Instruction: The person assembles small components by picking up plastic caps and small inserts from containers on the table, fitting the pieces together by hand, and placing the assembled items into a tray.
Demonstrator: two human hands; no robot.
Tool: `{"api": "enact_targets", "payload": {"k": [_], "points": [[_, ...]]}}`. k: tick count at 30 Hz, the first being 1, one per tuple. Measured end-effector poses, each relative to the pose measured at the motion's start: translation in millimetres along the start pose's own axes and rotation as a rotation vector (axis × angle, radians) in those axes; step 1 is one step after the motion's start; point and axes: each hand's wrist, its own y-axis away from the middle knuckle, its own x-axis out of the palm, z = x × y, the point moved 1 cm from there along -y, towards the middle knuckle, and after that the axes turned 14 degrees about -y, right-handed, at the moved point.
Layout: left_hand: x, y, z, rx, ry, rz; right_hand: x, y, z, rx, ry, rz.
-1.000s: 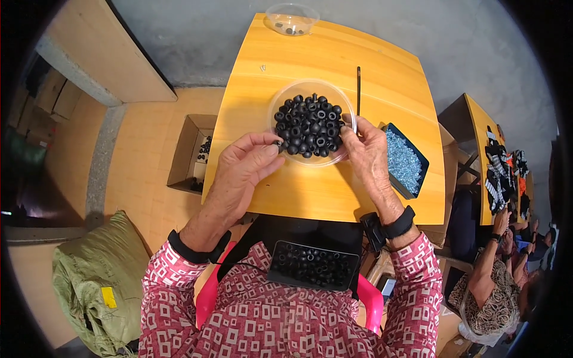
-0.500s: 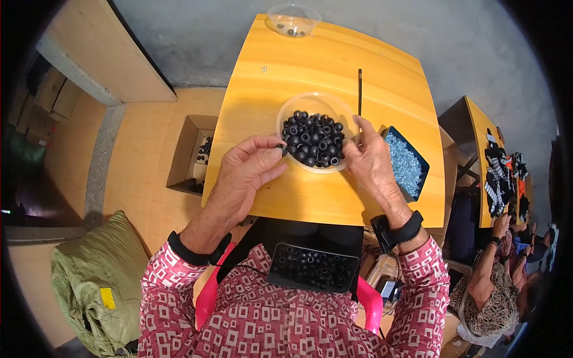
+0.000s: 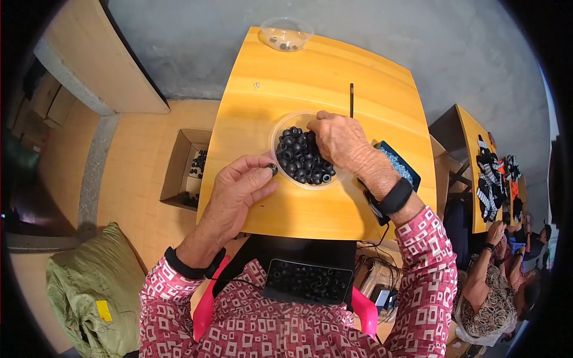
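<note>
Assembly workshop: worktables (image 3: 370, 128), parts bowls (image 3: 285, 33), co-workers (image 3: 489, 286).

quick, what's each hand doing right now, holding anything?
Left hand: pinching one small black ring at its fingertips.
Right hand: fingers down in the clear bowl of black rings; grip cannot be told.

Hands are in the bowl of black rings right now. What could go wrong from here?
1. The right hand digs into the clear plastic bowl of black rubber rings; pressing on one side might tip it and spill rings across the yellow wooden table.
2. The left hand pinches one small black ring only at its fingertips; it could slip and roll off.
</note>
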Motion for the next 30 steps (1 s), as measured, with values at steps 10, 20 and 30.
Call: {"api": "enact_targets", "payload": {"k": [10,20,30], "points": [[-3.7,-0.3,1.5,-0.013,0.039,0.008,-25.5,7.8,3.9,0.093,-0.113,0.156],[-3.1,-0.2,-1.0,-0.023,0.029,0.011,-7.3,-11.3,1.7,-0.139,0.208,0.252],[-4.6,-1.4,1.7,-0.025,0.042,0.022,0.4,-5.4,2.3,-0.054,0.069,0.131]]}}
